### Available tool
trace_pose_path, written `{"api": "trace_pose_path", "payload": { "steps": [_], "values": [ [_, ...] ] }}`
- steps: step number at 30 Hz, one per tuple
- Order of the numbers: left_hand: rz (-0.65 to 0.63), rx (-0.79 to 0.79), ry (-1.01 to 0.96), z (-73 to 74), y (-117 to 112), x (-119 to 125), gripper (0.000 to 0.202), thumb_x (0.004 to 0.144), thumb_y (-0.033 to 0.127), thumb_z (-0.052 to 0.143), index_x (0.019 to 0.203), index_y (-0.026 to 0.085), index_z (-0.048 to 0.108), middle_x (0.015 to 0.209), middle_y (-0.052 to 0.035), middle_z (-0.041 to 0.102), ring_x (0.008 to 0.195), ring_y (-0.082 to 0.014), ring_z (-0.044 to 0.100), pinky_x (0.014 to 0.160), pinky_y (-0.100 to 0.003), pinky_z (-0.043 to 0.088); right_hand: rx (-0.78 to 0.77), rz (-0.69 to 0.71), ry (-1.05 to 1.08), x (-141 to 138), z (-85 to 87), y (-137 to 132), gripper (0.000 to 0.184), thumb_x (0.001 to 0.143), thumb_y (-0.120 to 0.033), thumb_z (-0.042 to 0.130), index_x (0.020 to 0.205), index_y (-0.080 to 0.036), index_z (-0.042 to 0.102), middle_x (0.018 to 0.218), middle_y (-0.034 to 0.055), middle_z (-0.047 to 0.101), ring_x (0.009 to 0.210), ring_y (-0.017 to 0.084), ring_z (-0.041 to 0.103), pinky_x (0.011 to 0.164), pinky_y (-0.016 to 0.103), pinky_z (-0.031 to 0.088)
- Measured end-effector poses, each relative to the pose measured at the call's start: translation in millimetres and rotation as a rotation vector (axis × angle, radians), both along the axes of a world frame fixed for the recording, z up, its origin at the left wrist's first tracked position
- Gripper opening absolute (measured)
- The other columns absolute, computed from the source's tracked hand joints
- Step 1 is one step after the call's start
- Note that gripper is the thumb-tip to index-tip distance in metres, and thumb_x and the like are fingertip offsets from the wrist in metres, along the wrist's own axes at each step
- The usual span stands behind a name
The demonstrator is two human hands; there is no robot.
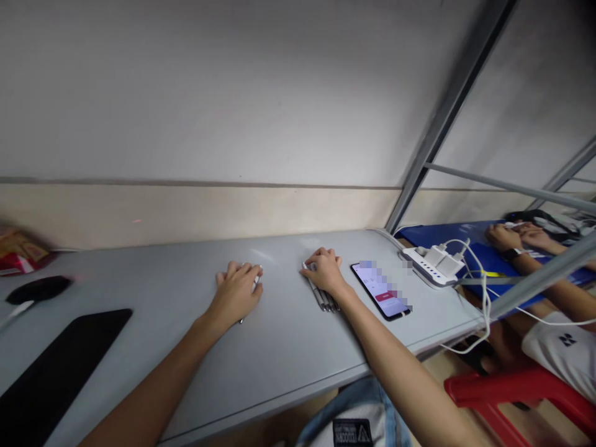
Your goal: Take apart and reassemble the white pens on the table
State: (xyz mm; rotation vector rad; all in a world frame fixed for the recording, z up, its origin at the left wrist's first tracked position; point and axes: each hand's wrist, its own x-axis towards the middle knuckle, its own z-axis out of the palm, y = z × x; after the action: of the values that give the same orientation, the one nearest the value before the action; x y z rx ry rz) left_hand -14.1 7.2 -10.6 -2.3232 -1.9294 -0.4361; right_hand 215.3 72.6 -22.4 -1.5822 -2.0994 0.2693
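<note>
My left hand (238, 288) rests on the grey tabletop with its fingers curled over a pen (256, 283). Part of the pen's pale barrel shows by the fingertips, and a dark tip pokes out below the palm; the palm hides the middle. To its right, my right hand (326, 270) is closed over the upper ends of several silver-grey pens (321, 299). They lie side by side on the table, their pointed metal ends toward me. How many the right fingers grip is hidden.
A lit phone (382, 292) lies right of the pens, near a white power strip (429, 268) with chargers and cables. At left are a black flat object (69, 366), a dark item (39, 289) and a red packet (21, 253). Another person's hands (505, 238) are at a blue table.
</note>
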Motion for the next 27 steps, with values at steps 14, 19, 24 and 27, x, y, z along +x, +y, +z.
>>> {"api": "trace_pose_path", "payload": {
  "steps": [14, 19, 24, 27],
  "values": [
    [-0.012, -0.052, -0.043, 7.2, -2, 2, 0.021, 0.083, 0.025, 0.044, 0.099, 0.022, 0.057, 0.088, -0.0069, 0.067, 0.098, -0.0289, 0.048, 0.075, -0.037, 0.028, -0.058, -0.008, 0.059, 3, 2.5, 2, 0.031, 0.069, -0.038, 0.076, 0.096, -0.024, 0.073, 0.106, 0.0088, 0.058, 0.104, 0.027, 0.042, 0.081, 0.037, 0.025],
    [-0.014, -0.054, -0.063, 10.3, -3, 4, 0.018, 0.081, 0.024, 0.046, 0.095, 0.022, 0.057, 0.080, -0.0054, 0.065, 0.092, -0.0273, 0.050, 0.073, -0.036, 0.027, 0.004, -0.041, 0.225, 6, 10.3, -1, 0.029, 0.079, -0.045, 0.064, 0.100, -0.025, 0.071, 0.107, 0.0080, 0.058, 0.105, 0.026, 0.044, 0.084, 0.037, 0.027],
    [-0.038, -0.050, -0.171, 13.2, -4, 9, 0.020, 0.084, 0.027, 0.044, 0.096, 0.022, 0.059, 0.083, -0.0047, 0.067, 0.096, -0.0260, 0.052, 0.080, -0.038, 0.031, 0.103, -0.105, 0.418, 9, 17.7, -2, 0.025, 0.085, -0.039, 0.056, 0.098, -0.023, 0.070, 0.100, 0.0071, 0.060, 0.102, 0.024, 0.048, 0.087, 0.037, 0.030],
    [-0.085, -0.032, -0.295, 13.8, -4, 13, 0.021, 0.085, 0.028, 0.045, 0.096, 0.021, 0.061, 0.085, -0.0043, 0.068, 0.096, -0.0242, 0.055, 0.086, -0.040, 0.035, 0.138, 0.044, 0.475, 6, 22.3, -7, 0.024, 0.085, -0.035, 0.058, 0.103, -0.023, 0.068, 0.098, 0.0064, 0.062, 0.097, 0.021, 0.052, 0.088, 0.035, 0.034]
  ]
}}
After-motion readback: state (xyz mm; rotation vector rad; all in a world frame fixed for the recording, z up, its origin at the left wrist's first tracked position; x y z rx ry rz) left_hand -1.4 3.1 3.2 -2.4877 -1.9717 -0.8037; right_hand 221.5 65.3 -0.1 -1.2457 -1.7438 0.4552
